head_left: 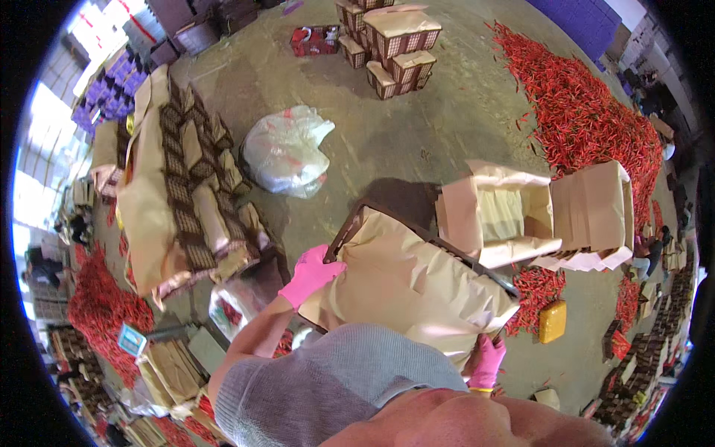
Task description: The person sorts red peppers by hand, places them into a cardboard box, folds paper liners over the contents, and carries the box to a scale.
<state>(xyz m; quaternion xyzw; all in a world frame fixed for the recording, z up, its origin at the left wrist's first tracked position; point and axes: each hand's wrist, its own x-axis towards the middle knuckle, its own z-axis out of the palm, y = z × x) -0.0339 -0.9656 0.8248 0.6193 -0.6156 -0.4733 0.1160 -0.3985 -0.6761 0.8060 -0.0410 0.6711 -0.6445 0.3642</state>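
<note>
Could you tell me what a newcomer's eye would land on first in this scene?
Probably the broad heap of red chillies on the concrete floor at upper right. Next, at centre, the dark crate lined with brown paper, held by the left hand and right hand, both in pink gloves. A white plastic bag lies further back.

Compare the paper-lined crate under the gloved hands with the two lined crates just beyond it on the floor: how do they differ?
The held crate is tilted, its brown paper liner spread across the opening; the two floor crates lie on their sides, liners pushed in so their insides show. The left hand and right hand, in pink gloves, are on the held crate; nobody touches the floor crates. All carry the same brown paper.
</note>
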